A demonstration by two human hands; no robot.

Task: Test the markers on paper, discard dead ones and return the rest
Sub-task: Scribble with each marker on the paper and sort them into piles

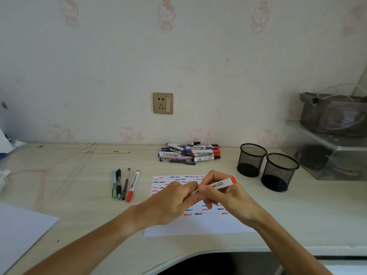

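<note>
Both my hands hold one red whiteboard marker (pixel 220 184) above the sheet of paper (pixel 198 225), which is covered with red, blue and black squiggles. My right hand (pixel 224 197) grips the barrel, its red end pointing right. My left hand (pixel 174 199) pinches the marker's left end; the cap and tip are hidden by my fingers. A pile of several markers (pixel 188 153) lies near the wall. To the left of the paper a row of pens and one red marker (pixel 133 185) lies on the desk.
Two empty black mesh pen cups (pixel 251 159) (pixel 279 171) stand right of the paper. A clear plastic box (pixel 327 151) with a grey bag on it sits at far right. A pink cable (pixel 49 171) crosses the left; a white sheet (pixel 19 231) lies front left.
</note>
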